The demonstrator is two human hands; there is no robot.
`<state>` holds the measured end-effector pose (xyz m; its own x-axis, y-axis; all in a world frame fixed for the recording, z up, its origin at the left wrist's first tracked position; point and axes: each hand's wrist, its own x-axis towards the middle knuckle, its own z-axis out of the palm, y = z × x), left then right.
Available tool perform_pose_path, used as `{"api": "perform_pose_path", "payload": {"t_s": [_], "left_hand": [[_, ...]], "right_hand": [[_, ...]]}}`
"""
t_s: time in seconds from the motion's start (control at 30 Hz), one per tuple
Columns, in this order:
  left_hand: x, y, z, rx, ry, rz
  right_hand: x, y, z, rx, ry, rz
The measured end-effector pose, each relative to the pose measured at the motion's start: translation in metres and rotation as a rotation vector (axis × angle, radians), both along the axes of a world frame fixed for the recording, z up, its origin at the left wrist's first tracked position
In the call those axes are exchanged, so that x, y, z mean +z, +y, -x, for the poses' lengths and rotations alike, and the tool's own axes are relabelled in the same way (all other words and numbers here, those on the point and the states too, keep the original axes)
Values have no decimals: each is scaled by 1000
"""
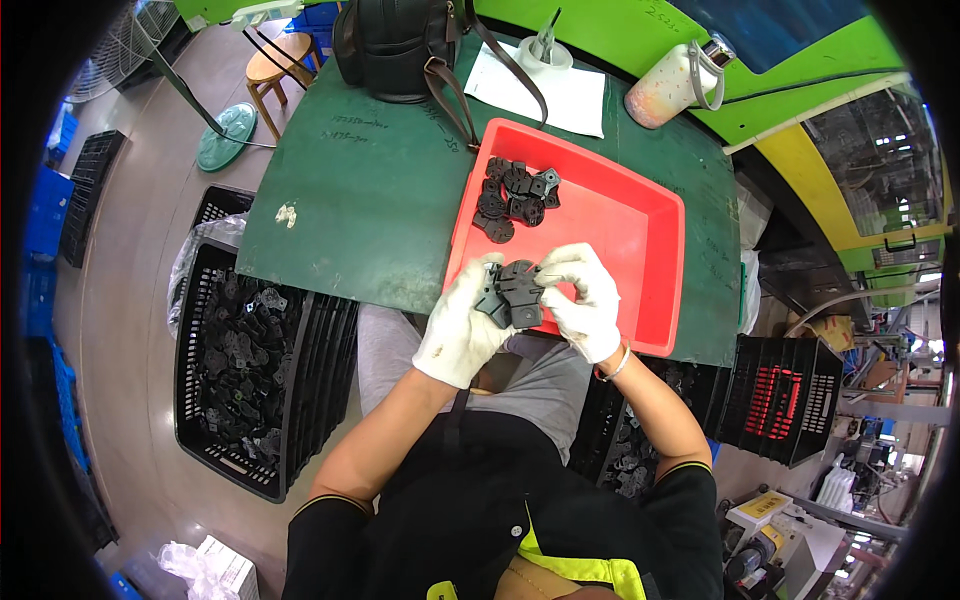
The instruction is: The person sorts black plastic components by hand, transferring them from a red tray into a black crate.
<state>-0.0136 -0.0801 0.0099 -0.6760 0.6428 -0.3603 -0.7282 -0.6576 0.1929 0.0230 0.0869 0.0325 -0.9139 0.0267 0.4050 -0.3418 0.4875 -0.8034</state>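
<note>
My left hand (462,328), in a white glove, is closed on a black moulded plastic part (520,292) with a rounded top and a blocky lower end. From the other side my gloved right hand (584,302) pinches the same part at its right edge. A second dark piece seems to overlap it beside the left fingers; whether they are joined I cannot tell. Both hands are over the near edge of a red tray (628,262). In the tray's far left corner lies a pile of similar black plastic parts (512,195).
The tray rests on a green table (350,215). A black backpack (398,50), a white paper sheet (585,98) and a speckled bottle (668,88) stand or lie along the far side. Black crates (285,400) of dark parts flank my legs. A wooden stool (277,62) is at far left.
</note>
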Motion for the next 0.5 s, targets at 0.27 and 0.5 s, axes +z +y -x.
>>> {"api": "perform_pose_path", "payload": {"t_s": [0.27,0.5], "left_hand": [[11,-5,-5,-4,66,101],[15,-3,-6,10,14,111]], "right_hand": [[-22,32,54,-177,-132,-231],[-45,33,86,-69,-289,-827]]}}
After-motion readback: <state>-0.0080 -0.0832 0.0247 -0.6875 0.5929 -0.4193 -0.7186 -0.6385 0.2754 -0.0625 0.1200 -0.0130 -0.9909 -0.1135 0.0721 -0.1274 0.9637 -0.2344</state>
